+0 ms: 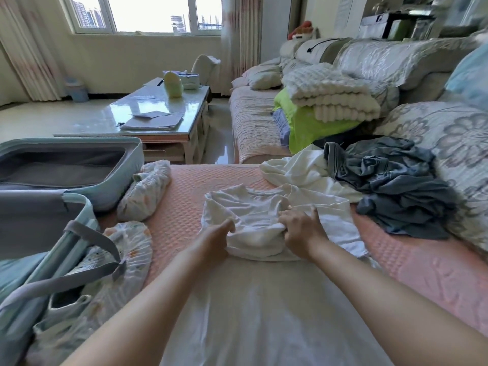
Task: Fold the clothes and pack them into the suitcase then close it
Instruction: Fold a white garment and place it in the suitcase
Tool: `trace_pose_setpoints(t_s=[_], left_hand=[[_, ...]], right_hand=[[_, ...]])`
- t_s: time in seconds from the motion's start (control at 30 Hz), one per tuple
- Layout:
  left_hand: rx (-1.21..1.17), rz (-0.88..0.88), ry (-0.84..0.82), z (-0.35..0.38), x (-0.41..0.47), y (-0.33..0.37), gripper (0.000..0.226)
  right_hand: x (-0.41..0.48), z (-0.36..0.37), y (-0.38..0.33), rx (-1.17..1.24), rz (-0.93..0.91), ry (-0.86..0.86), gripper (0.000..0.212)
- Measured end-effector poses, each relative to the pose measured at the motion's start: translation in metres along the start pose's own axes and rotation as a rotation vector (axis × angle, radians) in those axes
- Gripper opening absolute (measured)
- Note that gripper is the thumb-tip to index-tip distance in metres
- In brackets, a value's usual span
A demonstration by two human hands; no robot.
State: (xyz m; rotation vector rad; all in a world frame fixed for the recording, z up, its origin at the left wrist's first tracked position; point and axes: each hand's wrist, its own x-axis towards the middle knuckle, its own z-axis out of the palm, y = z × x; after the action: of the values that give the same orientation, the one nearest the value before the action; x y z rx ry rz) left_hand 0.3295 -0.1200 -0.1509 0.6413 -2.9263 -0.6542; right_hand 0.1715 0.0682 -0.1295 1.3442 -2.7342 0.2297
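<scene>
gripping the near fold of the crumpled white cotton garment (264,215) on the pink quilted cover (184,191), left hand (219,239) and right hand (301,231) both pinch cloth; its long axis runs left-right, the open pale-blue suitcase (124,165) lies left, nearer the left hand.

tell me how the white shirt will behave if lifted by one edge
Probably floppy: the white shirt bunches into soft wrinkles where the left hand and right hand grip it, so its folds would likely sag open. It looks thin, so likely light. The quilted pink cover may drag it when pushed.
</scene>
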Motion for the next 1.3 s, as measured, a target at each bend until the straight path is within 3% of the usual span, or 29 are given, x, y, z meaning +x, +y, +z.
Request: trace_pose_setpoints(t_s=[0.1,0.23,0.33,0.4,0.53,0.67,0.8,0.87,0.93,1.0,1.1,1.17,1.23,1.3], left_hand=[[0.052,-0.034,-0.086,-0.006,0.0,-0.002,0.035],[0.087,-0.078,-0.222,-0.015,0.001,0.001,0.05],[0.131,-0.102,-0.158,-0.014,0.015,0.007,0.037],[0.172,-0.079,-0.08,-0.011,0.026,0.006,0.038],[0.328,0.048,0.099,-0.012,0.047,0.007,0.057],[0.547,0.071,0.105,-0.019,0.073,-0.005,0.056],[0.364,0.076,0.093,-0.026,0.095,-0.026,0.03],[0.232,0.054,0.149,-0.032,0.104,-0.031,0.024],[0.233,0.016,0.238,-0.037,0.117,-0.033,0.023],[0.388,0.005,0.277,-0.038,0.133,-0.033,0.024],[0.561,-0.105,0.198,-0.025,0.143,-0.038,0.045],[0.581,-0.158,0.245,-0.014,0.138,-0.044,0.057],[0.574,-0.022,0.397,-0.008,0.126,-0.047,0.045],[0.512,0.192,0.402,-0.004,0.112,-0.051,0.027]], right_hand=[[0.004,-0.031,0.006,0.047,0.133,0.034,0.028],[0.013,-0.056,0.024,-0.244,0.417,-0.294,0.044],[0.012,-0.049,0.03,-0.457,0.39,-0.437,0.053],[0.013,-0.035,0.027,-0.341,0.252,-0.361,0.062],[0.021,-0.011,0.003,0.155,0.118,-0.251,0.056],[0.039,0.013,-0.016,0.212,0.017,-0.231,0.051],[0.056,0.026,-0.017,0.281,0.064,-0.153,0.02],[0.064,0.027,-0.011,0.334,0.126,-0.056,0.017],[0.071,0.031,-0.006,0.296,0.182,0.069,0.017],[0.078,0.038,-0.004,0.175,0.196,0.129,0.019],[0.087,0.056,-0.007,-0.09,0.204,0.005,0.031],[0.088,0.067,-0.006,-0.129,0.179,0.002,0.038],[0.084,0.072,-0.003,-0.081,0.101,0.12,0.043],[0.079,0.073,-0.003,-0.039,0.037,0.211,0.052]])
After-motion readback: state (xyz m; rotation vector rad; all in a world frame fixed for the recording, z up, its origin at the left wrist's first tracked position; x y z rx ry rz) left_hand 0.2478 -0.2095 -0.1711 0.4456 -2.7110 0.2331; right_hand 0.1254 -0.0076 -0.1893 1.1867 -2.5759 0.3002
